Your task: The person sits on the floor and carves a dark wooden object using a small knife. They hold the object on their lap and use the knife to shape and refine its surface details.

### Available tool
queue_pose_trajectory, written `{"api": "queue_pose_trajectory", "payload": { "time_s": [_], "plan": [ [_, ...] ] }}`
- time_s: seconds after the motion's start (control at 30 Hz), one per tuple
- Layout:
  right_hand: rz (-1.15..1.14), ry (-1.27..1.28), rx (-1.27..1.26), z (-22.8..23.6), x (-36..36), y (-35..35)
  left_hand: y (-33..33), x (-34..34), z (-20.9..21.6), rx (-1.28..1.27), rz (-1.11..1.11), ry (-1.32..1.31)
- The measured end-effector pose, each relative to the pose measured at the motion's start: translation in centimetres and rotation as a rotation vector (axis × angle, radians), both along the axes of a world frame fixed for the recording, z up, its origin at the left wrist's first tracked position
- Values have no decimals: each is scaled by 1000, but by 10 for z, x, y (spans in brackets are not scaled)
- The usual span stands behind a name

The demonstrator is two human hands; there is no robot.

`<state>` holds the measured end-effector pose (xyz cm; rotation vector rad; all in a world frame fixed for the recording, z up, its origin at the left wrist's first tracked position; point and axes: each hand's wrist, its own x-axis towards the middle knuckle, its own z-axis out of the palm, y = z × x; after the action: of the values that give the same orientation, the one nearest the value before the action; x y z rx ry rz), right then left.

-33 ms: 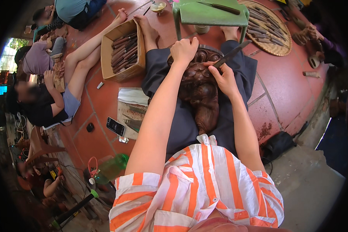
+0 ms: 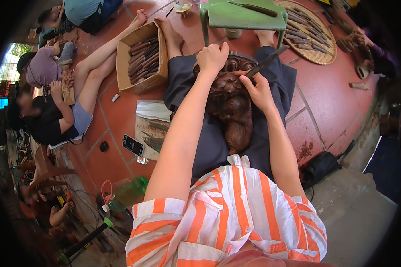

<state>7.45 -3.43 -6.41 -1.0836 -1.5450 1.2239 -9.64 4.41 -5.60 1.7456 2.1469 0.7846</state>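
Observation:
A dark brown wood carving (image 2: 237, 115) with rounded, swirling relief rests upright between my thighs, over dark trousers. My left hand (image 2: 213, 58) is closed at the carving's upper left edge, its fingers curled over and partly hidden. In my right hand (image 2: 257, 89) is a dark carving tool (image 2: 268, 62) with a long, flat, blade-like body, slanting up to the right. The fingers of that hand lie against the carving's right side, and the tool's lower end is hidden by them.
A cardboard box (image 2: 122, 66) of wooden-handled tools stands left of my legs. Ahead is a green stool (image 2: 240, 20) bearing a knife (image 2: 258, 9). A woven tray (image 2: 327, 57) of tools lies at the far right. A phone (image 2: 132, 144) and green bottle (image 2: 127, 196) are on the left. Other people sit nearby.

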Motion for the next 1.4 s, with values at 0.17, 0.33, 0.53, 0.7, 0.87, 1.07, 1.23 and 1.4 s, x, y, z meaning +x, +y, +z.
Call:
{"api": "queue_pose_trajectory", "payload": {
  "time_s": [0.17, 0.33, 0.53, 0.7, 0.87, 1.07, 1.23, 1.4],
  "plan": [
    [-42, -156, 116, 10, -8, -5, 0, -2, -1, 9, 5, 10],
    [-114, -89, 169, 11, -10, -10, 0, -1, -1, 19, 8, 18],
    [-255, 102, 243, 3, -6, -20, -1, -1, -1, 21, 9, 10],
    [-260, -76, 102, 1, -14, -23, 0, -1, -3, 44, 15, 20],
    [-218, -190, 142, 9, -14, -20, 0, -1, -3, 40, 18, 23],
    [-211, 55, -167, 7, 4, -8, -1, 0, -3, 47, 14, 41],
    [-200, -175, 155, 7, -9, -18, 0, 1, -5, 79, 11, 44],
    [-215, -122, 87, -1, -3, -11, 1, 3, -5, 82, 4, 39]
  ]
}}
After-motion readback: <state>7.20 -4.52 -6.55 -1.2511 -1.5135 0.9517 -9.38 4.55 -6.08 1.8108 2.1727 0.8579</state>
